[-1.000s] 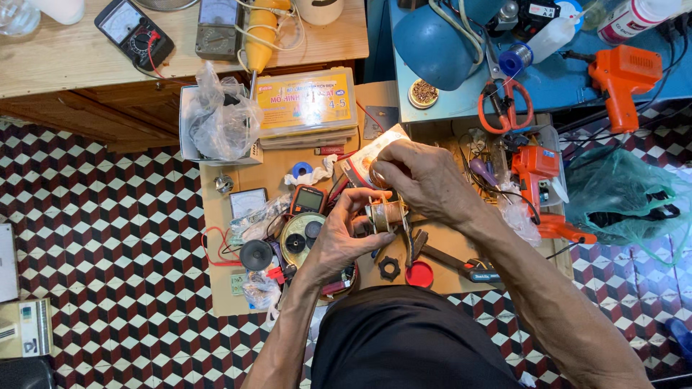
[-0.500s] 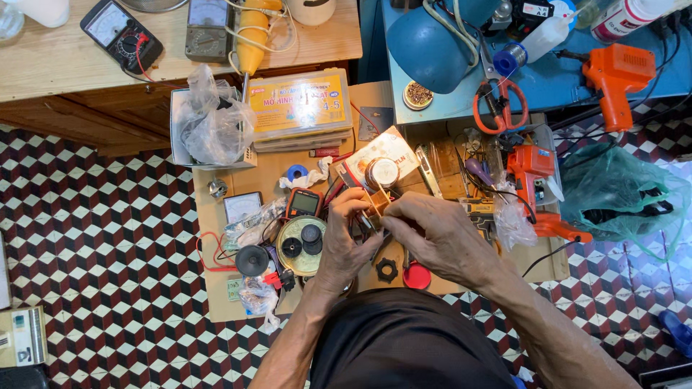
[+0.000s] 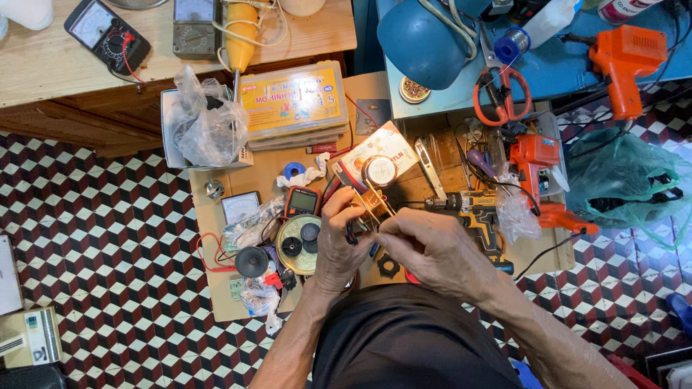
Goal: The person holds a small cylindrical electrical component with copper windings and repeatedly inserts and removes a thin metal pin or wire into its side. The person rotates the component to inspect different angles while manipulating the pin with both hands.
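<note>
My left hand [image 3: 337, 241] and my right hand [image 3: 432, 248] meet over a low wooden board [image 3: 216, 288] on the floor. Both pinch a small copper-coloured wire coil [image 3: 373, 209] between their fingertips. Just beyond the coil, a round silver metal part [image 3: 379, 171] lies on a white and red card [image 3: 400, 148]. A black gear-like ring [image 3: 388, 266] lies on the board under my right hand. Part of the coil is hidden by my fingers.
The board holds a round tin of black knobs [image 3: 298, 243], a small meter [image 3: 303, 201], a cordless drill [image 3: 472, 209] and a plastic bag [image 3: 205, 126]. On the blue table are red-handled scissors [image 3: 502, 90], a blue lamp [image 3: 422, 39] and an orange soldering gun [image 3: 623, 61]. A multimeter [image 3: 107, 36] sits on the wooden desk.
My right hand drew back from above the round metal part toward my body. That part left my left hand and now lies on the card. Both hands closed on the coil.
</note>
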